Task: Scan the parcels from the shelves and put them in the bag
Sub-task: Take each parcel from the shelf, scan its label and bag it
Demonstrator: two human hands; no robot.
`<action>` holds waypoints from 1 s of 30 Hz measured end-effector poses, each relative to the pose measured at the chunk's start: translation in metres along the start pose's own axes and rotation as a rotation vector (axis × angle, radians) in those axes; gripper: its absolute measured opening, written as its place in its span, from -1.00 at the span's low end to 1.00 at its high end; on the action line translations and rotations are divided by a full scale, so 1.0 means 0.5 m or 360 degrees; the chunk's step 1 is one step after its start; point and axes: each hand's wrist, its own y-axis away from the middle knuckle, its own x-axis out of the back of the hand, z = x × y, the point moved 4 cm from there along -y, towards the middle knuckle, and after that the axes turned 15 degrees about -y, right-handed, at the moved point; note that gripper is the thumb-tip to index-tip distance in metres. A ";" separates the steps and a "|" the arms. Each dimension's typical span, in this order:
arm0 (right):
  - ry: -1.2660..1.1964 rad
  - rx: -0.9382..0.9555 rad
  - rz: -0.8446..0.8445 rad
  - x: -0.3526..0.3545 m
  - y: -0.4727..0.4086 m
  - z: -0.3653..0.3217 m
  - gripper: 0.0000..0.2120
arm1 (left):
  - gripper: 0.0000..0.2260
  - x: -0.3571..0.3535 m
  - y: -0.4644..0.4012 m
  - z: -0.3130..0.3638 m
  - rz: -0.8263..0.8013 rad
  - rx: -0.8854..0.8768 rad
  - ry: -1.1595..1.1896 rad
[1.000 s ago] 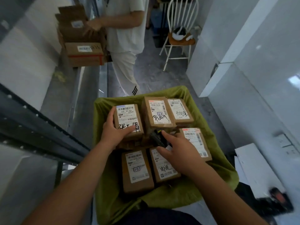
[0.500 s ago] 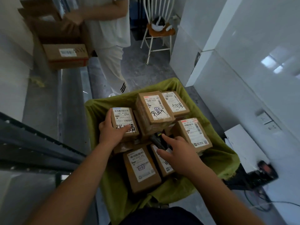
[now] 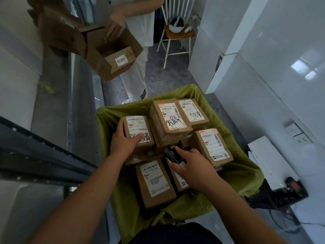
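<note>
A green bag (image 3: 242,175) stands open below me, filled with several brown labelled parcels. My left hand (image 3: 124,142) grips one small parcel (image 3: 138,130) at the bag's left side, thumb across its label and fingers down its left edge. My right hand (image 3: 191,167) holds a black handheld scanner (image 3: 171,153), its head pointing up-left between the parcels. A taller stack of parcels (image 3: 169,120) sits just right of the held one, and another parcel (image 3: 155,182) lies flat at the near side.
Dark metal shelving (image 3: 35,150) runs along the left. A person in white (image 3: 139,50) stands beyond the bag, one hand in an open cardboard box (image 3: 105,55). A white chair (image 3: 177,32) stands behind. White cabinets (image 3: 263,67) line the right; a dark device (image 3: 295,189) lies at lower right.
The view has swung left and down a little. My hands stay on the same parcel and the scanner. The other person has tipped the open cardboard box and put a hand inside.
</note>
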 end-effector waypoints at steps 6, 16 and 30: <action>-0.0008 0.0004 0.0001 0.004 0.003 0.016 -0.27 | -0.30 -0.025 0.034 -0.008 0.0011 0.0085 0.0133; 0.0010 0.0014 0.0019 0.014 0.011 0.011 -0.29 | -0.20 -0.021 0.092 -0.008 0.0068 -0.0017 -0.0056; 0.0199 0.0474 -0.0422 0.052 -0.035 0.029 -0.27 | -0.15 -0.064 0.326 0.005 0.0345 0.0046 -0.0552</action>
